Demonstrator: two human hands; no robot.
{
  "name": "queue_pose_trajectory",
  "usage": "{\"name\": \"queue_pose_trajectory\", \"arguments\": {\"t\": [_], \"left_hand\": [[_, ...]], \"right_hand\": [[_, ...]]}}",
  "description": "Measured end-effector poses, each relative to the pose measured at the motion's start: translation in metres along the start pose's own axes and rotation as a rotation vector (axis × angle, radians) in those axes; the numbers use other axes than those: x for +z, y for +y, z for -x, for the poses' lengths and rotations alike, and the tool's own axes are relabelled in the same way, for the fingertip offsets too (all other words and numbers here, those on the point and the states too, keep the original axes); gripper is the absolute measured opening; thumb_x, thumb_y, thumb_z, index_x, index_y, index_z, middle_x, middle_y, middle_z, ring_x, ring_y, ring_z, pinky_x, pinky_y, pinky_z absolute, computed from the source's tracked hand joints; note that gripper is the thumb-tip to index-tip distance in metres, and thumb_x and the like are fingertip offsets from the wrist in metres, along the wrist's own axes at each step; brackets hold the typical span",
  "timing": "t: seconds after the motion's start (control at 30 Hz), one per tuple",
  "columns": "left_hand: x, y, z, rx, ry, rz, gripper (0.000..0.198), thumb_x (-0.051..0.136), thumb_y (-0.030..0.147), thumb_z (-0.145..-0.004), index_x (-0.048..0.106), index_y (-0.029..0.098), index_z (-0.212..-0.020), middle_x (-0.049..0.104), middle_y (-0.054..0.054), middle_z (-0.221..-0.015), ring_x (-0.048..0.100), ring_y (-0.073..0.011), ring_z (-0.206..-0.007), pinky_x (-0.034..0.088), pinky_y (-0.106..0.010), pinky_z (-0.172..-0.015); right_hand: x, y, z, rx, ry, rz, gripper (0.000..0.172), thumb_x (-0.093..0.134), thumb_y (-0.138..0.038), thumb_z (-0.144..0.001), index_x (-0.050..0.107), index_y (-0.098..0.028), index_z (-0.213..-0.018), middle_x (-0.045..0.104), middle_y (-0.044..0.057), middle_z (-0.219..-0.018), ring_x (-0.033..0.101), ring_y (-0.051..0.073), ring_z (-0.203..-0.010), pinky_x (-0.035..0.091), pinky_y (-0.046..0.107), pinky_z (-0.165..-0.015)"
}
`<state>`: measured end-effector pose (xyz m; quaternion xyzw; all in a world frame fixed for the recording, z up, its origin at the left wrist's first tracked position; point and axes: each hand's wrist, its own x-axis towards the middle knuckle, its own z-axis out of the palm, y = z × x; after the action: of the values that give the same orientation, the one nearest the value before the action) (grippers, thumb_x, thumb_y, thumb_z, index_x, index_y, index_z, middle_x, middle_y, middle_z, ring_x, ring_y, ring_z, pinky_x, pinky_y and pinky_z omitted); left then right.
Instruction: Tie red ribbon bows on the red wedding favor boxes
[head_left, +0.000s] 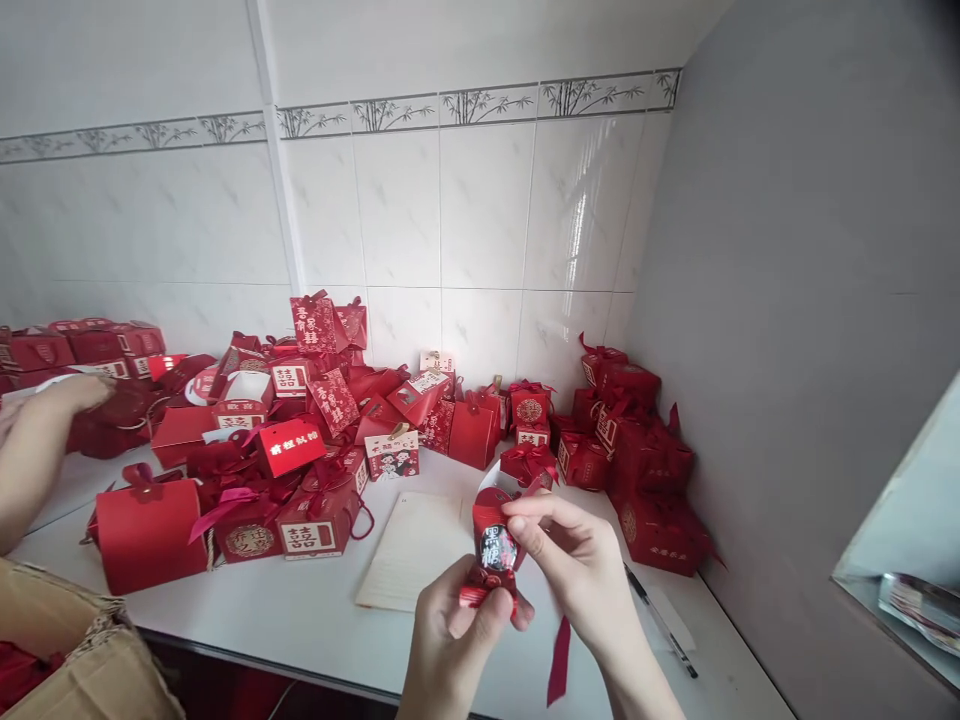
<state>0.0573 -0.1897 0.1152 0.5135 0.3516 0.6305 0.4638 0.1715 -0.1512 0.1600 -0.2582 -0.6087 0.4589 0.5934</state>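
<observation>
In front of me, a small red wrapped candy [496,548] with a dark round label is held between both hands. My left hand [454,640] grips its lower end, the thumb across the front. At its top right edge, my right hand [574,555] pinches the wrapper between thumb and fingers. Just behind the candy stands a red gift box [491,482] with a pale inner flap showing; my hands hide most of it. A dark red ribbon [559,665] hangs below my right wrist.
Red gift boxes [311,515] pile up along the wall at left, with more stacked at right [652,480]. An open notebook [409,545] and a pen [660,620] lie on the table. Another person's arm [45,440] reaches in at left, above a cardboard box [112,660].
</observation>
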Motion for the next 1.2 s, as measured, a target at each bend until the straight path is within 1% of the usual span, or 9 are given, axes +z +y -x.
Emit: {"name": "queue_pose_trajectory", "arguments": {"t": [0.07,0.17,0.27,0.37,0.5,0.63,0.87,1.0,1.2], "left_hand": [[0.001,0.0,-0.001,0.023,-0.02,0.009,0.042,0.059,0.056,-0.074,0.063,0.015,-0.076,0.063,-0.005,-0.067,0.058,-0.0188,-0.068,0.046,-0.028,-0.067],[-0.001,0.002,-0.006,0.013,-0.017,-0.037,0.039,0.06,0.053,-0.076,0.064,0.015,-0.082,0.063,-0.004,-0.07,0.059,-0.0184,-0.068,0.047,-0.026,-0.065],[-0.007,0.002,-0.011,0.0,-0.015,-0.125,0.033,0.062,0.048,-0.076,0.065,0.015,-0.078,0.063,-0.003,-0.068,0.06,-0.0164,-0.063,0.047,-0.024,-0.059],[-0.016,0.001,-0.013,0.019,-0.018,-0.165,0.035,0.063,0.05,-0.074,0.065,0.016,-0.076,0.064,-0.003,-0.066,0.06,-0.0162,-0.059,0.047,-0.023,-0.057],[-0.035,0.003,-0.013,0.038,0.009,-0.209,0.035,0.063,0.052,-0.073,0.062,0.016,-0.071,0.062,-0.002,-0.06,0.058,-0.0159,-0.056,0.048,-0.024,-0.06],[-0.065,0.006,-0.016,0.013,-0.111,-0.272,0.034,0.062,0.05,-0.075,0.057,0.017,-0.068,0.059,-0.002,-0.062,0.056,-0.0164,-0.061,0.046,-0.023,-0.058],[-0.111,0.001,-0.018,-0.028,-0.102,-0.224,0.035,0.058,0.05,-0.078,0.051,0.018,-0.065,0.056,-0.001,-0.058,0.055,-0.0146,-0.057,0.045,-0.023,-0.057],[-0.121,-0.003,-0.026,0.001,-0.086,-0.17,0.034,0.056,0.049,-0.079,0.055,0.016,-0.072,0.056,-0.001,-0.061,0.055,-0.0142,-0.058,0.045,-0.023,-0.057],[-0.124,-0.011,-0.05,-0.001,-0.083,-0.214,0.035,0.058,0.05,-0.077,0.051,0.017,-0.066,0.051,0.001,-0.059,0.055,-0.0154,-0.06,0.045,-0.023,-0.059]], "right_hand": [[-0.004,0.002,0.003,-0.01,0.004,0.034,0.016,0.065,-0.035,-0.076,0.07,-0.021,-0.079,0.062,-0.001,-0.062,0.053,0.01,-0.043,0.042,0.02,-0.038],[-0.008,0.004,0.007,-0.035,0.038,0.183,0.012,0.066,-0.031,-0.076,0.07,-0.02,-0.077,0.064,0.001,-0.068,0.059,0.012,-0.062,0.049,0.021,-0.057],[-0.008,0.008,0.013,0.006,0.042,0.136,0.02,0.065,-0.031,-0.078,0.066,-0.021,-0.095,0.064,-0.001,-0.072,0.06,0.012,-0.068,0.049,0.023,-0.064],[0.0,0.012,0.018,0.062,0.003,0.018,0.025,0.065,-0.033,-0.077,0.062,-0.021,-0.098,0.063,-0.001,-0.074,0.059,0.012,-0.066,0.049,0.024,-0.063],[0.021,0.019,0.018,0.09,-0.008,0.061,0.021,0.064,-0.038,-0.078,0.062,-0.017,-0.073,0.059,0.0,-0.07,0.054,0.011,-0.058,0.046,0.024,-0.056],[0.044,0.031,0.011,0.075,0.018,0.127,0.026,0.064,-0.039,-0.077,0.057,-0.017,-0.064,0.053,-0.002,-0.062,0.052,0.011,-0.056,0.044,0.023,-0.053],[0.082,0.054,0.003,0.135,-0.073,-0.018,0.025,0.065,-0.04,-0.076,0.058,-0.018,-0.066,0.053,-0.003,-0.06,0.052,0.01,-0.05,0.043,0.023,-0.049],[0.094,0.065,-0.005,0.156,-0.101,-0.036,0.028,0.063,-0.04,-0.078,0.053,-0.018,-0.065,0.055,-0.003,-0.059,0.055,0.012,-0.05,0.045,0.025,-0.052],[0.093,0.08,-0.022,0.073,0.005,0.144,0.033,0.061,-0.043,-0.08,0.053,-0.018,-0.061,0.053,-0.003,-0.058,0.055,0.011,-0.052,0.045,0.023,-0.053]]}}
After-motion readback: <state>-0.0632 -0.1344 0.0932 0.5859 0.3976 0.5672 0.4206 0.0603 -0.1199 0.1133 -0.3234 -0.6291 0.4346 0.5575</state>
